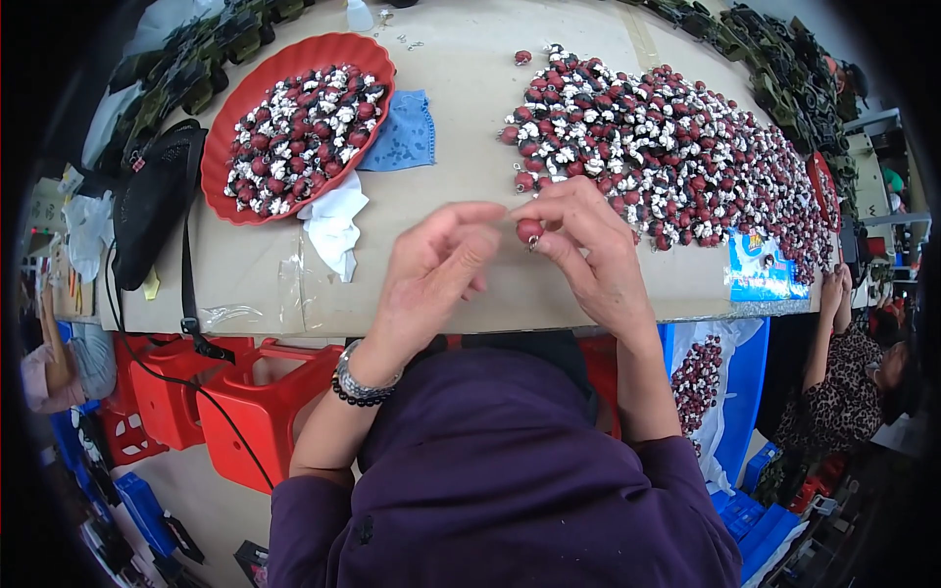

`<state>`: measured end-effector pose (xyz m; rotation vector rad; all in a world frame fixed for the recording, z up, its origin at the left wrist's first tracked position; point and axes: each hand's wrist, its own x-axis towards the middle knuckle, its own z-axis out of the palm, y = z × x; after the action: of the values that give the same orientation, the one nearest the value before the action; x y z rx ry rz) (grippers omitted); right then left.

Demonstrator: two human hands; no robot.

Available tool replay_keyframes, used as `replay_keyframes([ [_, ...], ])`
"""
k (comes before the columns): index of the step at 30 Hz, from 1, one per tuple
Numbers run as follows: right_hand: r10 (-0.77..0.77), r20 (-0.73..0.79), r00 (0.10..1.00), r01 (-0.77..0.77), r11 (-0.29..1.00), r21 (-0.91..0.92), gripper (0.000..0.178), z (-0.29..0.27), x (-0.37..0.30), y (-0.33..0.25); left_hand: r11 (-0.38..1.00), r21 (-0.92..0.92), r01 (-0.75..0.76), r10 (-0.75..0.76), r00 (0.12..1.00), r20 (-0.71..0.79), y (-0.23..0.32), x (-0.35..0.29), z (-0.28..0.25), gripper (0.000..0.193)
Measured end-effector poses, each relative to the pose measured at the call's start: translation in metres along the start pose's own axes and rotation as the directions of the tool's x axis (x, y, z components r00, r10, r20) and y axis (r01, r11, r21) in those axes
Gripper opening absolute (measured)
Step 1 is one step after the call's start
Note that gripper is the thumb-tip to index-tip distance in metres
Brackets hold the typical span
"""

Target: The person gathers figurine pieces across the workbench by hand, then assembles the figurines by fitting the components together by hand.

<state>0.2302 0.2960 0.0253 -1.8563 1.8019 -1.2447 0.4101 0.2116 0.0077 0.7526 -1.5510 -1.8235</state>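
Note:
Between the thumb and fingers of my right hand [596, 250] is a small dark red ball charm [529, 229] with a little metal ring at its lower side. My left hand [441, 269] is just to the left of it, slightly blurred, with fingers stretched toward the charm and nothing visible in them. Beyond my right hand spreads a large pile of similar red, black and white ball charms [676, 147]. More of them fill a red scalloped bowl [218, 162] at the far left.
A blue cloth [407, 132] and crumpled white tissue [335, 227] lie beside the bowl. A black bag [157, 206] sits at the left edge, and a blue packet [760, 269] at the right. Red stools [245, 402] and a blue crate [747, 372] stand below. Another person [838, 382] works at right.

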Motion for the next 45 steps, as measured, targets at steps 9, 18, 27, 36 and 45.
replay_keyframes([
  [9, -0.004, 0.155, 0.988, -0.049, 0.94, 0.336, 0.024, 0.008, -0.009, -0.003, 0.732, -0.582, 0.354, -0.199, 0.928, 0.315, -0.017, -0.015, 0.002, 0.023],
  [18, 0.081, 0.03, 0.996, -0.084, 0.844, 0.529, 0.026, 0.022, -0.016, -0.001, 0.697, -0.641, 0.322, -0.214, 0.946, 0.243, -0.021, -0.02, 0.005, 0.018],
  [27, 0.03, 0.047, 0.998, -0.04, 0.974, 0.225, 0.019, 0.021, -0.014, -0.011, 0.803, -0.532, 0.269, -0.209, 0.963, 0.171, -0.02, -0.025, 0.006, 0.03],
  [36, -0.087, -0.054, 0.995, 0.089, 0.995, 0.037, 0.009, 0.024, -0.011, -0.006, 0.74, -0.593, 0.317, -0.235, 0.948, 0.213, -0.021, -0.025, 0.008, 0.035],
  [45, -0.021, -0.226, 0.974, -0.052, 0.948, -0.313, 0.018, 0.007, 0.012, 0.027, 0.659, -0.663, 0.357, -0.22, 0.933, 0.284, -0.03, -0.026, 0.001, 0.036],
])
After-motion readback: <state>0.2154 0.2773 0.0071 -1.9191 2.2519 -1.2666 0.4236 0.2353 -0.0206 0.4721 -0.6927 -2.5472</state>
